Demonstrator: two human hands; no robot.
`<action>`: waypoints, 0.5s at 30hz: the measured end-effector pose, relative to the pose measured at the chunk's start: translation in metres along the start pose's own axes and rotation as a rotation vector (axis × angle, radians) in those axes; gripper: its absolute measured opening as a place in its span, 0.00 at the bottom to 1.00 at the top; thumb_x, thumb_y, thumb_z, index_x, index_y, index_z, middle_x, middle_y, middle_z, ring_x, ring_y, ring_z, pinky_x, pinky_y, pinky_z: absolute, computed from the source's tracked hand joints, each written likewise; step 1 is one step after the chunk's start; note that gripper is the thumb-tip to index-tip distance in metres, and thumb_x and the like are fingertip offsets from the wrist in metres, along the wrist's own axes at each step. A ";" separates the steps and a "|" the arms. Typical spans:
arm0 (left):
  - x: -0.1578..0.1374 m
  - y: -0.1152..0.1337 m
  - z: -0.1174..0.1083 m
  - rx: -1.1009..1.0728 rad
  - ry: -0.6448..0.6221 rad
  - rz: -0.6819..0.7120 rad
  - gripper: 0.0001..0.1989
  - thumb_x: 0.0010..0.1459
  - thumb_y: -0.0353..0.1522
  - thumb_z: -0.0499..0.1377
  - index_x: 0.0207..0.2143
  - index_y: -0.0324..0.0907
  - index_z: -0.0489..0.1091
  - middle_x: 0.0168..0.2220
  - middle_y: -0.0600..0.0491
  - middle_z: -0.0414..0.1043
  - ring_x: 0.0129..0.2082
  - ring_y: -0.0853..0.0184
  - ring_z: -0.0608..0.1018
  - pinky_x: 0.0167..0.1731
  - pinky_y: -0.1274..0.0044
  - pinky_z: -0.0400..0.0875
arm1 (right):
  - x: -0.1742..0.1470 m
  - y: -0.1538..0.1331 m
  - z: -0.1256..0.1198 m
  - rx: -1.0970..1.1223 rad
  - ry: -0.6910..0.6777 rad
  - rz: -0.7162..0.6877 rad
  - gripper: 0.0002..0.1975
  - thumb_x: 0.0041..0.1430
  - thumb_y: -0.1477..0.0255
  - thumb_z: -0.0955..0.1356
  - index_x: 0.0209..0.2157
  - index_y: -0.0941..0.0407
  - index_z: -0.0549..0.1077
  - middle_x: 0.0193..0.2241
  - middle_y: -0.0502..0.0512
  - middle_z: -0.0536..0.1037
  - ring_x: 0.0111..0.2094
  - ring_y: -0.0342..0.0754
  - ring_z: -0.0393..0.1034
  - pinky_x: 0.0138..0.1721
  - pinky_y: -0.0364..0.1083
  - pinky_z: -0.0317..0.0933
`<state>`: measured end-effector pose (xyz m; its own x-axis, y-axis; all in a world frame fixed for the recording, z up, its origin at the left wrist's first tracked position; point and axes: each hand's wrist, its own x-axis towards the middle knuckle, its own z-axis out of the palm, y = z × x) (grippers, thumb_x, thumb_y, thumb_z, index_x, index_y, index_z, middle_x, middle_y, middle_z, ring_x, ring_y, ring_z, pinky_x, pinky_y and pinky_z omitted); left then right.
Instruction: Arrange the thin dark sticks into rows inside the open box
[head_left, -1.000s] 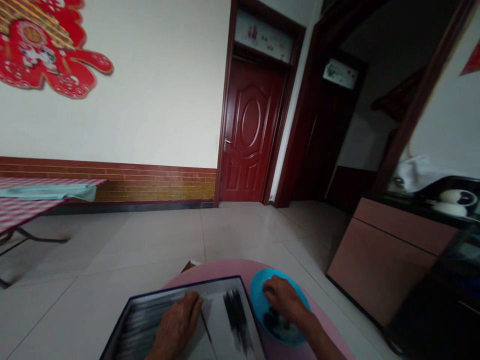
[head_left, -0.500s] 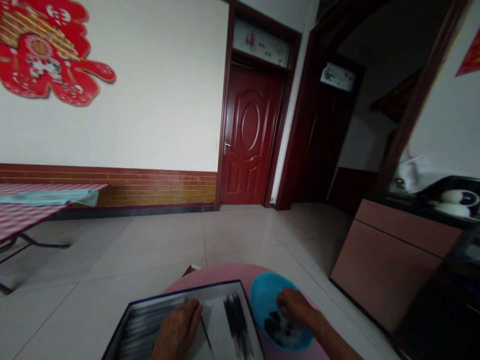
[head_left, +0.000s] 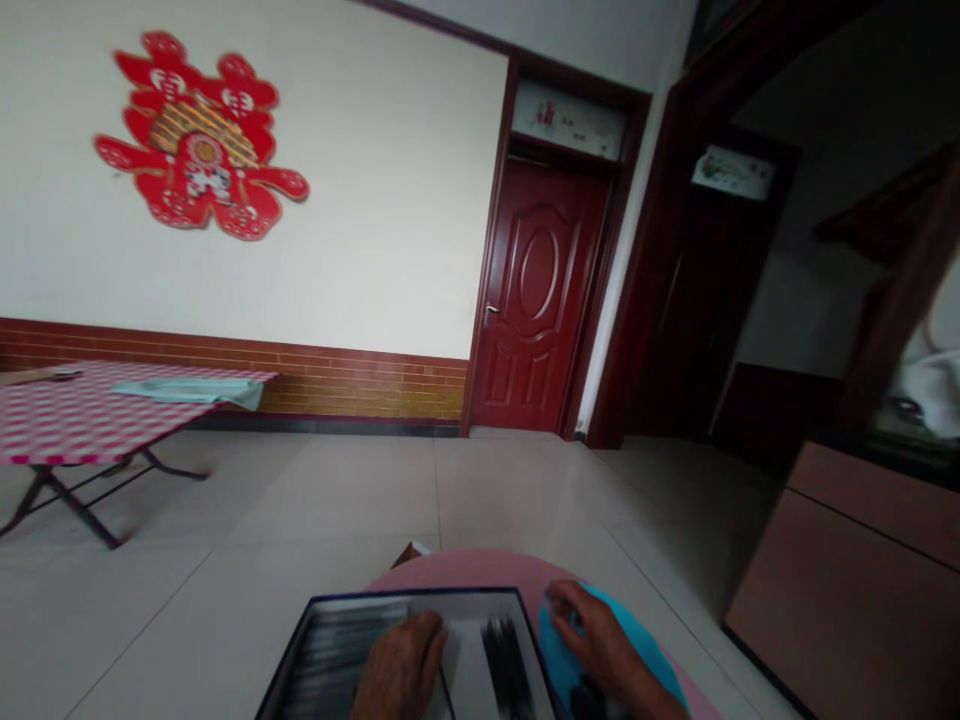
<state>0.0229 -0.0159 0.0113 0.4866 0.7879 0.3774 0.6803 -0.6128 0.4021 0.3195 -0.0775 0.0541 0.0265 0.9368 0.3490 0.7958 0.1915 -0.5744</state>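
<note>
My left hand (head_left: 405, 660) is closed over a shallow dark-rimmed box (head_left: 466, 650), with a thin dark rod (head_left: 448, 692) running down from its fingers. Left of it, the box holds a row of blurred, greyish slender rods (head_left: 330, 660). A bunch of black slender rods (head_left: 508, 668) lies at the box's right side. My right hand (head_left: 600, 640) is raised over the near edge between box and blue bowl (head_left: 646, 635), fingertips pinched; whatever they hold is too small and blurred to name. Small black pieces (head_left: 589, 698) show in the bowl, partly below my right hand.
Box and bowl rest on a round pink table (head_left: 469, 566). Beyond it are the tiled floor (head_left: 352, 490) and part of a small carton (head_left: 410, 553). A folding table with a checked cloth (head_left: 90, 410) stands left, a cabinet (head_left: 862, 560) right, a red door (head_left: 536, 300) ahead.
My right hand has lifted from inside the bowl toward the box's right edge. My left hand stays over the box with the thin rod. The whole view has turned left.
</note>
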 end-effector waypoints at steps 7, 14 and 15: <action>-0.005 0.000 -0.001 -0.003 0.202 0.067 0.13 0.62 0.30 0.49 0.45 0.46 0.71 0.37 0.51 0.79 0.34 0.65 0.81 0.34 0.79 0.74 | 0.021 -0.079 0.051 0.376 0.039 -0.007 0.18 0.51 0.70 0.65 0.44 0.54 0.75 0.45 0.59 0.78 0.47 0.51 0.72 0.49 0.47 0.64; 0.000 0.002 -0.001 -0.034 0.234 0.087 0.17 0.63 0.30 0.47 0.49 0.47 0.69 0.38 0.50 0.79 0.35 0.65 0.81 0.36 0.79 0.74 | 0.028 -0.100 0.095 0.868 0.188 0.493 0.24 0.37 0.56 0.73 0.36 0.55 0.75 0.36 0.57 0.81 0.40 0.56 0.75 0.39 0.48 0.69; 0.000 0.003 -0.001 -0.039 0.223 0.080 0.17 0.63 0.30 0.47 0.50 0.48 0.69 0.39 0.50 0.79 0.35 0.65 0.81 0.36 0.79 0.74 | 0.027 -0.099 0.099 0.936 0.195 0.556 0.26 0.34 0.56 0.74 0.36 0.55 0.75 0.34 0.56 0.80 0.38 0.56 0.75 0.37 0.48 0.69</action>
<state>0.0238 -0.0176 0.0135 0.4018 0.7063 0.5828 0.6204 -0.6781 0.3941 0.1811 -0.0421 0.0467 0.3992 0.9143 -0.0683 -0.1265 -0.0188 -0.9918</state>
